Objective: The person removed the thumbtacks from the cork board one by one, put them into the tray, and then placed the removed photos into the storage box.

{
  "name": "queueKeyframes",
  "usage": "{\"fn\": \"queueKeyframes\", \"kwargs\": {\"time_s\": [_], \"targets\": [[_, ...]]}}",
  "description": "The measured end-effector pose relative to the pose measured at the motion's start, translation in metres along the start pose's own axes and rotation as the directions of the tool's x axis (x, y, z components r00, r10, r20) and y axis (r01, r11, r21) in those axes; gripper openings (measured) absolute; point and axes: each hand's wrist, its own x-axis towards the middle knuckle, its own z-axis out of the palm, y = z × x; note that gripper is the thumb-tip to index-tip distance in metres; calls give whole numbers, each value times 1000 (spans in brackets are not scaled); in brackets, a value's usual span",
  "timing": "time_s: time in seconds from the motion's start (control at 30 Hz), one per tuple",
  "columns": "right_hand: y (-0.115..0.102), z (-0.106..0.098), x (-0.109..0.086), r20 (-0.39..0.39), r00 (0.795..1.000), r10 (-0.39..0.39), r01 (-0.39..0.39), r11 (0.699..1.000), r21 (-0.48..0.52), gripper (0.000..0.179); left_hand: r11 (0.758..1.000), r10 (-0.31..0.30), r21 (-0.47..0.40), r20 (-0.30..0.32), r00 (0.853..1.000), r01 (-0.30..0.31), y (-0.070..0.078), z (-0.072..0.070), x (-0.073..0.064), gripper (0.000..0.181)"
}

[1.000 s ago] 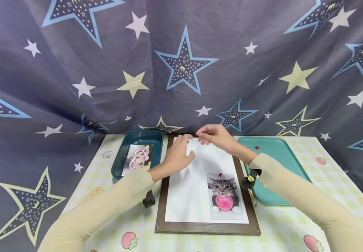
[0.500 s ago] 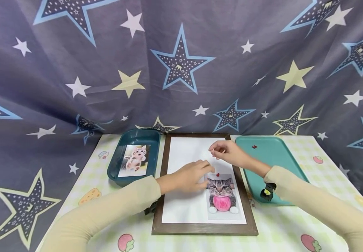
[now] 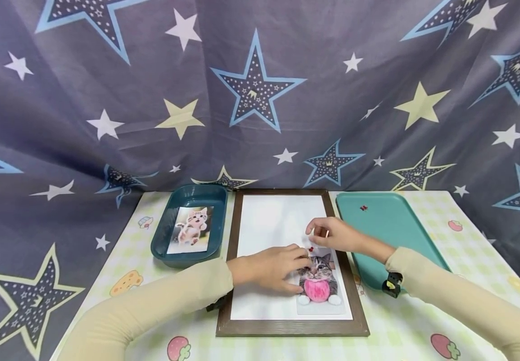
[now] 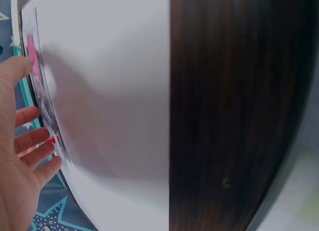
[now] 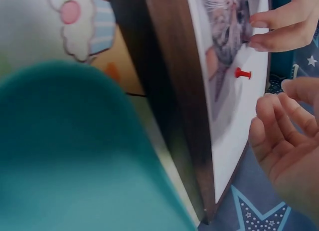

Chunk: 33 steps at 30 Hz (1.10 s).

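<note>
A photo of a tabby cat with a pink ball (image 3: 317,291) lies on the lower right of the white framed board (image 3: 260,220). A red push pin (image 5: 243,73) stands near the photo's top edge. My left hand (image 3: 275,268) reaches over the photo's left edge, fingers spread and relaxed; whether they touch it I cannot tell. Just above the pin is my right hand (image 3: 334,234), its fingers loosely bent with nothing visible between them. In the right wrist view, a gap shows between these right fingers (image 5: 271,116) and the pin.
A dark teal bin (image 3: 161,245) holding a kitten photo (image 3: 191,230) stands left of the brown frame (image 3: 291,328). To the right lies a green tray (image 3: 391,220) with small red pins (image 3: 363,208). A star-patterned curtain (image 3: 188,160) hangs behind the table.
From the top of the board, both hands have come down towards the cat photo. The left hand now lies over its left edge; the right has moved down beside the pin. The pin remains in place.
</note>
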Motion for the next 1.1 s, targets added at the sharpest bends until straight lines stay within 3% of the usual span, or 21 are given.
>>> {"fn": "queueKeyframes", "kwargs": {"time_s": [0.3,0.83,1.1], "targets": [[12,15,-4,83,997,7,-8,1000,12,16,1000,-6,-30,45,999,7,5,-1,-4,70],[17,18,1,101,995,-22,19,999,33,12,1000,12,14,43,999,-13,1,0,-5,73],[23,15,3,164,986,41,-65,988,143,8,1000,20,12,33,999,-21,1,3,-4,72]]}}
